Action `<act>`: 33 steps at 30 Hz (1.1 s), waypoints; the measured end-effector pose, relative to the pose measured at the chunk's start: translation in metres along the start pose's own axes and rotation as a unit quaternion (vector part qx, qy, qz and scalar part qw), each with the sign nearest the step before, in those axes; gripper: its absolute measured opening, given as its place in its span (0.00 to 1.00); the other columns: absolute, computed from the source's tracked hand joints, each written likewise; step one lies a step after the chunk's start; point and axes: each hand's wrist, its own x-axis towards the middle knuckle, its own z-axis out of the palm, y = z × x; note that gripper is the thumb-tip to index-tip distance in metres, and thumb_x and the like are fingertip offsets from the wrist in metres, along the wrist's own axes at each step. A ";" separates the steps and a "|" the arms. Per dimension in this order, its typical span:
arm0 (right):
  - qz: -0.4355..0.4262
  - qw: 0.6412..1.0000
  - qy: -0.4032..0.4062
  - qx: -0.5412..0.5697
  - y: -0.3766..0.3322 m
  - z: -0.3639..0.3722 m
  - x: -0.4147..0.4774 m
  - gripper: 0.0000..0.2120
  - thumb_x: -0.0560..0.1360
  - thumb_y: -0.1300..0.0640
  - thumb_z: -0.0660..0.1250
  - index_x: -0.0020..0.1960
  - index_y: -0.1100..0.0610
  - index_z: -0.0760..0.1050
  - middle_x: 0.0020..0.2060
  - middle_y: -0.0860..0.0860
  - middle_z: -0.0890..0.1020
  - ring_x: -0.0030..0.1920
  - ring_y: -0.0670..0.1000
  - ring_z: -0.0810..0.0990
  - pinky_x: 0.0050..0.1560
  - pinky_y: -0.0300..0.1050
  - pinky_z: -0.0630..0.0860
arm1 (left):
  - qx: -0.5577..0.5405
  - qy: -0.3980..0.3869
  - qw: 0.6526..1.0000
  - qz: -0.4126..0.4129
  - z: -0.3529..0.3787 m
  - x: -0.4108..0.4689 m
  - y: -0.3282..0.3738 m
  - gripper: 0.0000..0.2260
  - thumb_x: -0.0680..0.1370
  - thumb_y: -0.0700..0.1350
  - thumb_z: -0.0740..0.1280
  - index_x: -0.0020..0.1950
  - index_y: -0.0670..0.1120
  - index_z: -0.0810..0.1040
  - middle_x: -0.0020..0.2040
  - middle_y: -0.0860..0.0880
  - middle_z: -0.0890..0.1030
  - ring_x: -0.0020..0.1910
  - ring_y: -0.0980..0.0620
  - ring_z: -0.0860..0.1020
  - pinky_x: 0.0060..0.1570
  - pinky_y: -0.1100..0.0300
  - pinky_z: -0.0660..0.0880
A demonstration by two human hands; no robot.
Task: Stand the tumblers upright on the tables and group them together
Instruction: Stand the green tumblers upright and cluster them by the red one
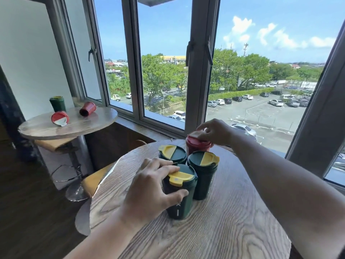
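On the near round wooden table (224, 221) several tumblers stand upright in a tight cluster. My left hand (149, 189) wraps the nearest green tumbler (182, 199) with a yellow lid flap. Behind it stand two more green tumblers (172, 154) (203, 176). My right hand (214, 132) grips the lid of the red tumbler (196, 146) at the back of the cluster. On the far round table (78, 126) two red tumblers (60, 118) (87, 108) lie on their sides and a green tumbler (57, 103) stands upright.
A large window (164, 71) with grey frames runs behind both tables, its sill close to the red tumbler. Yellow-cushioned stools (93, 182) sit between and under the tables. The floor is dark wood.
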 end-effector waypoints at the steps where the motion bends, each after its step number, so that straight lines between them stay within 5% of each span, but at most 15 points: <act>1: -0.008 1.000 -0.003 -0.001 -0.002 0.004 0.001 0.13 0.76 0.58 0.73 0.60 0.56 0.83 0.41 0.55 0.85 0.35 0.55 0.85 0.31 0.43 0.81 | 0.001 -0.001 1.000 0.001 0.000 -0.001 -0.001 0.29 0.69 0.68 0.72 0.65 0.53 0.83 0.60 0.59 0.79 0.61 0.57 0.72 0.62 0.54 0.74; 4: -0.018 1.000 -0.012 0.006 -0.005 0.012 0.001 0.12 0.75 0.56 0.73 0.59 0.53 0.84 0.43 0.57 0.86 0.40 0.58 0.85 0.39 0.50 0.83 | 0.009 -0.005 1.000 0.004 0.001 -0.001 -0.002 0.30 0.69 0.68 0.71 0.66 0.53 0.83 0.61 0.58 0.79 0.62 0.57 0.72 0.62 0.55 0.74; 10: -0.025 0.999 -0.041 0.017 -0.004 0.019 0.003 0.13 0.76 0.54 0.73 0.60 0.50 0.83 0.39 0.49 0.83 0.37 0.51 0.80 0.37 0.43 0.78 | 0.011 -0.003 1.000 0.004 0.001 -0.002 -0.001 0.30 0.70 0.68 0.71 0.66 0.53 0.82 0.61 0.58 0.78 0.62 0.58 0.71 0.63 0.58 0.73; 16: -0.002 0.999 -0.048 0.014 -0.007 0.020 0.003 0.15 0.77 0.51 0.69 0.63 0.48 0.81 0.53 0.52 0.83 0.50 0.56 0.84 0.42 0.45 0.81 | 0.008 -0.016 1.000 0.001 0.002 -0.003 0.001 0.31 0.71 0.69 0.67 0.69 0.54 0.79 0.64 0.60 0.75 0.66 0.58 0.68 0.66 0.57 0.71; 20: 0.007 0.999 -0.046 0.017 -0.015 0.018 0.006 0.18 0.78 0.51 0.68 0.67 0.51 0.79 0.63 0.54 0.81 0.57 0.54 0.81 0.58 0.48 0.79 | -0.025 -0.014 1.000 -0.006 -0.010 0.005 0.001 0.32 0.73 0.70 0.60 0.73 0.56 0.75 0.68 0.61 0.73 0.69 0.61 0.65 0.67 0.60 0.66; 26: -0.026 0.998 -0.041 -0.029 -0.051 0.010 0.019 0.28 0.75 0.42 0.70 0.73 0.49 0.72 0.61 0.54 0.84 0.58 0.55 0.82 0.64 0.55 0.77 | -0.040 0.023 0.998 -0.030 -0.049 0.037 -0.032 0.31 0.74 0.70 0.58 0.70 0.54 0.76 0.69 0.58 0.75 0.68 0.60 0.67 0.62 0.66 0.63; 29: -0.050 0.997 -0.030 -0.047 -0.082 0.012 0.033 0.31 0.75 0.42 0.70 0.76 0.49 0.69 0.67 0.56 0.79 0.64 0.57 0.79 0.67 0.57 0.75 | -0.038 0.050 0.997 -0.049 -0.077 0.052 -0.061 0.29 0.73 0.69 0.60 0.68 0.54 0.78 0.65 0.60 0.75 0.66 0.60 0.67 0.60 0.76 0.58; 33: -0.070 0.995 -0.034 -0.070 -0.135 0.026 0.060 0.34 0.76 0.40 0.70 0.78 0.48 0.65 0.71 0.56 0.76 0.68 0.59 0.76 0.69 0.55 0.72 | 0.001 0.076 0.996 -0.053 -0.121 0.064 -0.118 0.27 0.74 0.68 0.62 0.68 0.55 0.77 0.65 0.55 0.76 0.65 0.59 0.67 0.60 0.62 0.65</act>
